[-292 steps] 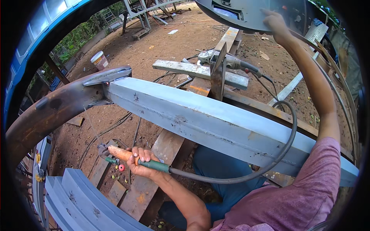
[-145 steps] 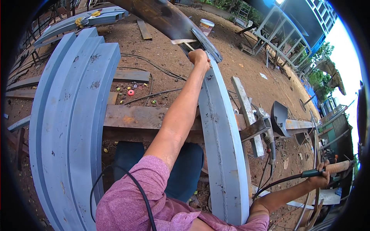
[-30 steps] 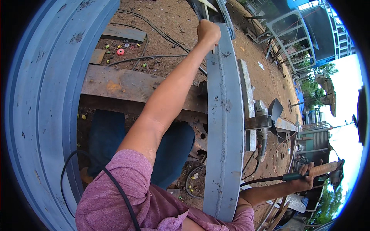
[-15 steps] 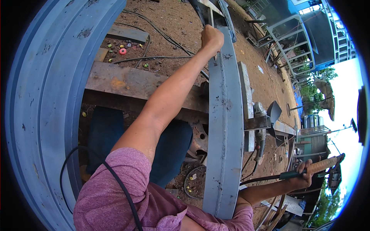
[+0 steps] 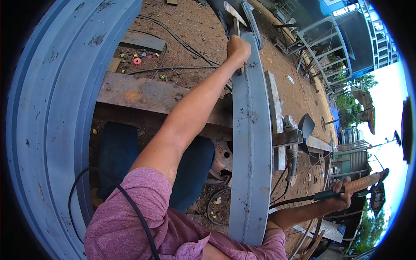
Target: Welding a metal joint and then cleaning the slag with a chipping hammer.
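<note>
My left hand [image 5: 238, 48] is closed around the handle of what looks like a chipping hammer [image 5: 235, 14], its pale head narrow and tapered. Both are over the far end of a long grey steel beam [image 5: 252, 143] with a rough weld seam along its length. Whether the hammer touches the metal cannot be made out. Off to the right, my right hand [image 5: 341, 196] grips a welding electrode holder [image 5: 362, 183] with a tan, worn front part and a green handle. A black cable [image 5: 299, 200] runs from it. No rod shows clearly in its jaws.
Blue-grey ribbed metal panels [image 5: 52, 130] fill the left side. A rusty crossbar [image 5: 143, 93] lies under the beam. An angle grinder [image 5: 292, 151] is beside the beam, near a square tube [image 5: 287, 138]. Cables [image 5: 182, 39] and a red ring [image 5: 137, 61] lie on the dirt.
The hammer in my left hand has shifted slightly, and more of its head shows. My right hand with the electrode holder stays nearly where it was.
</note>
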Action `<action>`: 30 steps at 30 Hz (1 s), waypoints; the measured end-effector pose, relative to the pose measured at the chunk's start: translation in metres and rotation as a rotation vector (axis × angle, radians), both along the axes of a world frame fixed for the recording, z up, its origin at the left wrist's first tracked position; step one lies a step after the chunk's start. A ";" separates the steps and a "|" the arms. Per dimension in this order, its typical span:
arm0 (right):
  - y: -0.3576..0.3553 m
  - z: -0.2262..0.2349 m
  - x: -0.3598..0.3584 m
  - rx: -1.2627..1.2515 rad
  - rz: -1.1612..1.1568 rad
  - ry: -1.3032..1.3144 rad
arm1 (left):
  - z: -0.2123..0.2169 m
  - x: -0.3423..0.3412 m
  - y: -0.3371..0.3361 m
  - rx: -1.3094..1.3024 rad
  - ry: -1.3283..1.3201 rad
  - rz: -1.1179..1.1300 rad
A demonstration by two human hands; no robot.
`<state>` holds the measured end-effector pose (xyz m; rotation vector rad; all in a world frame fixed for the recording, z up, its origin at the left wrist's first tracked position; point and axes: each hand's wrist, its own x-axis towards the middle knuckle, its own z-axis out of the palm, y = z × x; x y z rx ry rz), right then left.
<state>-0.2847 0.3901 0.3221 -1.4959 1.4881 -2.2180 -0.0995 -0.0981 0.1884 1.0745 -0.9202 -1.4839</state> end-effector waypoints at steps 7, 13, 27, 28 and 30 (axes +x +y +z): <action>-0.003 -0.001 0.000 -0.012 0.015 -0.014 | -0.001 -0.006 -0.014 -0.024 0.014 0.088; -0.010 -0.001 0.005 -0.008 -0.009 -0.012 | -0.004 -0.005 -0.020 -0.015 0.075 0.211; 0.009 -0.004 -0.029 0.036 0.022 -0.044 | -0.031 -0.017 -0.038 -0.131 -0.020 0.167; 0.016 -0.004 -0.035 0.053 -0.008 -0.040 | -0.026 -0.012 -0.027 -0.014 0.057 -0.046; 0.008 -0.005 -0.029 0.073 -0.025 -0.023 | -0.021 0.018 -0.027 -0.007 0.110 -0.087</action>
